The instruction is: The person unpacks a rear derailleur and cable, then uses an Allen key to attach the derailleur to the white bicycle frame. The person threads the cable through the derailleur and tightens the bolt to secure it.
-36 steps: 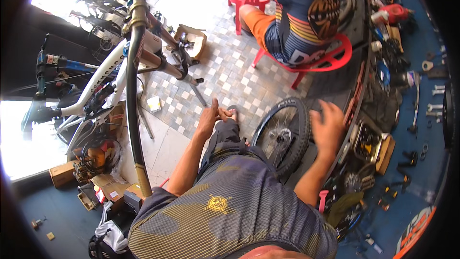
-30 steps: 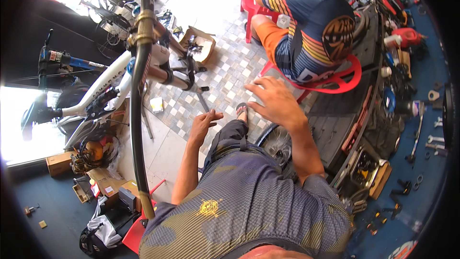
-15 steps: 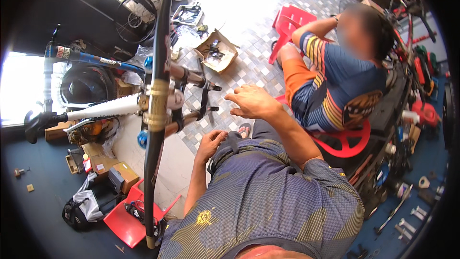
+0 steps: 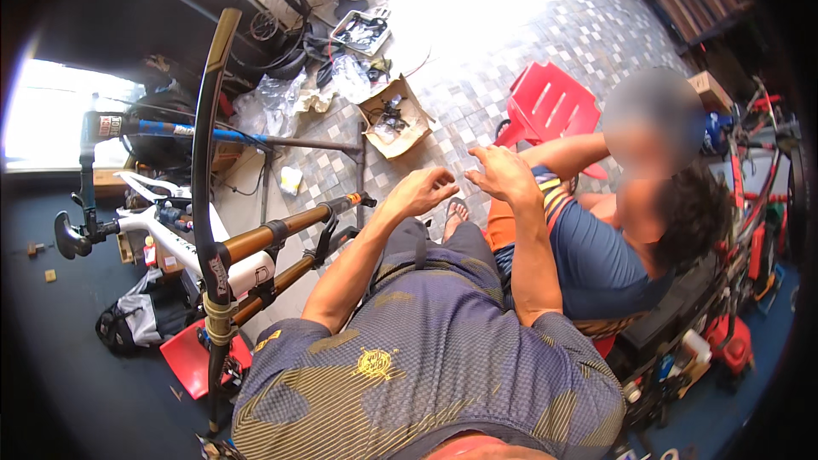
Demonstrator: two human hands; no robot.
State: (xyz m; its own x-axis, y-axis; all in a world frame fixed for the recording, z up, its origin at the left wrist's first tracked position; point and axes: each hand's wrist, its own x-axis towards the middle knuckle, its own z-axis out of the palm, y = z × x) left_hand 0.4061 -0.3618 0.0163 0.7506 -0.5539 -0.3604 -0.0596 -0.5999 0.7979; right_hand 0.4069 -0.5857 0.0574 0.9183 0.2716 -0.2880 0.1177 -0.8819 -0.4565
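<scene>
My left hand point(image 4: 422, 192) is raised in front of my body, fingers loosely bent and apart, holding nothing. Close by on its right, my right hand point(image 4: 505, 173) is also empty, its fingers spread and curved. A gap separates the two hands. To the left of my left arm stands a bicycle with a white frame point(image 4: 175, 243) and a long dark handlebar point(image 4: 207, 111). Its suspension fork has bronze tubes point(image 4: 294, 223) whose tips reach toward my left forearm; I am not touching it.
A person point(image 4: 596, 238) in a striped shirt sits close on my right. Ahead lie a cardboard box of parts point(image 4: 399, 123) and a white tray point(image 4: 361, 31). A red chair point(image 4: 554, 106) stands beyond the person. Another red seat point(image 4: 183, 364) is at lower left; tools crowd the right wall.
My left hand has risen from near my lap, and both hands are now close together. The view has shifted, so the bicycle appears lower left. The seated person's arm is now extended away.
</scene>
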